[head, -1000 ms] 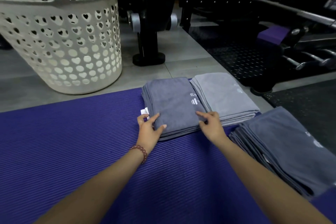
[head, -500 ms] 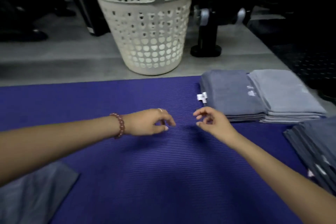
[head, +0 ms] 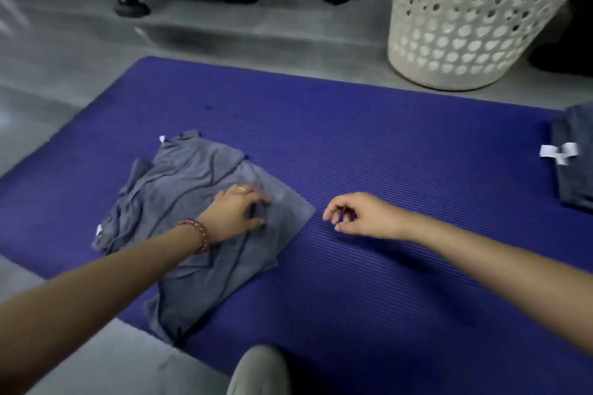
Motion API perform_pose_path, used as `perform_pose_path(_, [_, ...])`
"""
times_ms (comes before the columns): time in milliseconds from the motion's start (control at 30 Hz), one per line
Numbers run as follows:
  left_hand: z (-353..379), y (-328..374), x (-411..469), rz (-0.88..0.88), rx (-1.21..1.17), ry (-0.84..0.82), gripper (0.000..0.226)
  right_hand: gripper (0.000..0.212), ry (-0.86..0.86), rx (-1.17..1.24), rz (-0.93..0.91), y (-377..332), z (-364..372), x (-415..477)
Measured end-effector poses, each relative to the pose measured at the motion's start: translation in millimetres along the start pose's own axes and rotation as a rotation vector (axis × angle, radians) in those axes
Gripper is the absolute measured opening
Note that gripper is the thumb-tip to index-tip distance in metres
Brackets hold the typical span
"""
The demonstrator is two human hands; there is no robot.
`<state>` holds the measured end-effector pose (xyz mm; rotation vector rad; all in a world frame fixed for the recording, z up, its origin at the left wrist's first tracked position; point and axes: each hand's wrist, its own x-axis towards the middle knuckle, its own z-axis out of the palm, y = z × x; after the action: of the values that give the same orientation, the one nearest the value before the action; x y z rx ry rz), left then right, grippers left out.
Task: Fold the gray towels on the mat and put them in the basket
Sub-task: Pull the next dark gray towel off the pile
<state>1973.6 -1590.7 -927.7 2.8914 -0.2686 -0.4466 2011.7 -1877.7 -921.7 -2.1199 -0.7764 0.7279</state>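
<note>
Now your left hand (head: 237,212) grips one rumpled gray towel (head: 179,202) left of centre on the purple mat (head: 385,266), fingers curled into the cloth. Your right hand (head: 362,215) hovers just beside it, fingers loosely curled, holding nothing. One folded stack (head: 574,176) lies at the right edge, and one white basket (head: 465,26) stands at the upper right.

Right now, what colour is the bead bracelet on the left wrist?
Reddish-brown beaded bracelet; head view.
</note>
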Motion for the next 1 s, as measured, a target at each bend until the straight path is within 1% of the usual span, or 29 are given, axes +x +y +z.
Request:
perform_pose_path(33, [7.5,-12.2,-8.3,-0.084,0.043,0.004,0.063,0.024,-0.029,-0.017,0.0,-1.4,7.0,4.5])
perform_pose_path(67, [16.1,-22.7,-15.9,-0.164,0.065,-0.03,0.07,0.024,-0.058,-0.038,0.004,-2.5,13.1,8.4])
perform_pose_path(133, [29.9,-37.0,-27.0,-0.22,0.091,-0.107,0.078,0.023,-0.11,-0.077,0.017,-6.2,21.8,15.2])
perform_pose_path(200, [39.9,-44.1,-32.4,-0.217,0.064,-0.037,0.07,0.023,-0.126,-0.089,0.019,-10.8,27.3,20.5])
perform_pose_path(300, [45.7,-43.4,-28.9,-0.25,-0.02,0.134,0.037,0.024,-0.118,-0.088,0.028,-13.5,31.1,23.8])
perform_pose_path(333, [47.0,-40.8,-26.7,-0.268,-0.013,0.142,0.029,0.024,-0.122,-0.086,0.035,-14.2,32.2,24.0])
perform_pose_path(367, [48.2,-37.3,-24.8,-0.287,-0.002,0.133,0.026,0.024,-0.129,-0.082,0.042,-14.6,33.2,23.9])
perform_pose_path(400, [48.9,-34.3,-22.8,-0.31,-0.007,0.117,0.03,0.025,-0.137,-0.08,0.048,-14.7,34.4,23.7])
perform_pose_path(467, [49.0,-26.7,-19.6,-0.352,-0.033,0.119,0.048,0.025,-0.144,-0.084,0.063,-14.6,35.8,22.4])
perform_pose_path(500, [49.8,-23.3,-18.3,-0.358,-0.018,0.119,0.054,0.025,-0.143,-0.084,0.07,-14.7,36.1,21.6])
perform_pose_path(533, [51.3,-21.8,-16.9,-0.36,-0.001,0.122,0.052,0.025,-0.143,-0.08,0.073,-15.3,36.1,20.7])
perform_pose_path(567, [52.9,-23.2,-15.1,-0.376,-0.007,0.124,0.043,0.025,-0.144,-0.075,0.075,-16.2,35.8,19.6])
perform_pose_path(600, [52.6,-24.6,-14.2,-0.388,-0.059,0.142,0.031,0.025,-0.141,-0.072,0.078,-16.7,35.7,18.3])
perform_pose_path(667, [48.0,-25.5,-13.3,-0.387,-0.295,0.209,0.011,0.027,-0.125,-0.071,0.085,-18.7,35.6,15.2])
perform_pose_path(700, [44.1,-25.0,-13.2,-0.369,-0.455,0.247,0.009,0.029,-0.112,-0.075,0.081,-20.3,36.2,14.1])
perform_pose_path(733, [38.9,-23.1,-14.7,-0.345,-0.616,0.294,0.014,0.034,-0.091,-0.08,0.071,-22.5,37.1,13.4])
perform_pose_path(800, [19.3,-8.8,-27.0,-0.305,-0.92,0.34,0.022,0.052,-0.025,-0.069,0.029,-30.7,36.7,10.3])
perform_pose_path(867, [-0.6,9.7,-42.1,-0.237,-1.176,0.276,0.023,0.074,0.031,0.018,-0.013,-44.5,33.7,6.0])
perform_pose_path(900, [-8.3,19.2,-47.5,-0.189,-1.261,0.222,0.022,0.081,0.057,0.07,-0.035,-52.3,32.2,4.0])
perform_pose_path(933, [-14.7,29.9,-50.8,-0.134,-1.323,0.171,0.019,0.085,0.084,0.1,-0.064,-59.7,31.0,2.7])
perform_pose_path(967, [-19.1,41.0,-51.6,-0.087,-1.36,0.128,0.014,0.084,0.112,0.11,-0.093,-66.4,30.0,2.6])
perform_pose_path(1000, [-21.6,51.6,-50.1,-0.038,-1.403,0.104,0.01,0.077,0.135,0.115,-0.117,-72.1,28.7,3.1])
